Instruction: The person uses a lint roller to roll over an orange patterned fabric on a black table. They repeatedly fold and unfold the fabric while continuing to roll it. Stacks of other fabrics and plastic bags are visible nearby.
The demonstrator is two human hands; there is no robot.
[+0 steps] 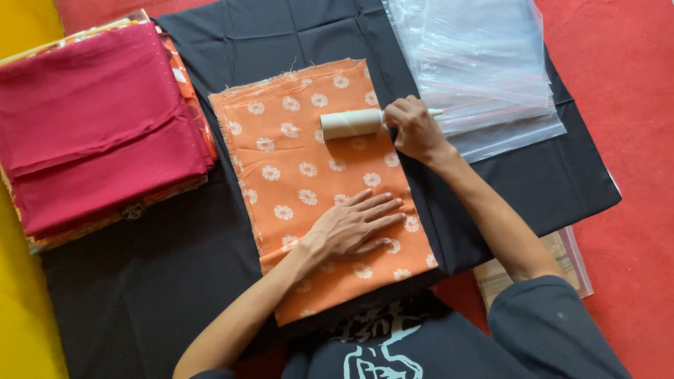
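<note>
Black cloth (175, 281) covers a red floor. Right hand (415, 130) fingers grip a lint roller (351, 123) on orange flowered fabric (309, 175); left hand (354, 228) lies flat, fingers spread, below it. Clear bags (484, 63) lie beyond the right hand.

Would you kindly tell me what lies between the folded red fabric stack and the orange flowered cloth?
In the head view, only a strip of the black cloth lies between the red fabric stack and the orange flowered cloth.
</note>
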